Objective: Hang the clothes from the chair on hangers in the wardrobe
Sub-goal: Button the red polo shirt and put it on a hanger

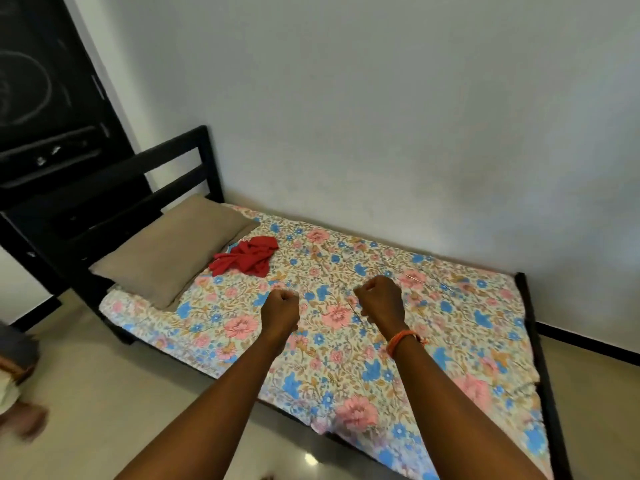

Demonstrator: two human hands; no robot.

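Observation:
A crumpled red garment [247, 259] lies on the flowered bedsheet [346, 358], just right of the pillow. My left hand [281, 306] and my right hand [379, 299] are stretched out over the middle of the bed, both curled into fists. I see nothing plainly held in either fist. Thin wire-like lines [420, 277] run across the sheet beside my right hand; I cannot make out what they are. An orange thread band circles my right wrist. No chair or hanger shows clearly.
A tan pillow [166, 251] rests against the black headboard [194, 164]. The bed stands along a pale wall. A dark panel [41, 98] fills the upper left corner. Blurred cloth and a foot [17, 386] show at the left edge on the tiled floor.

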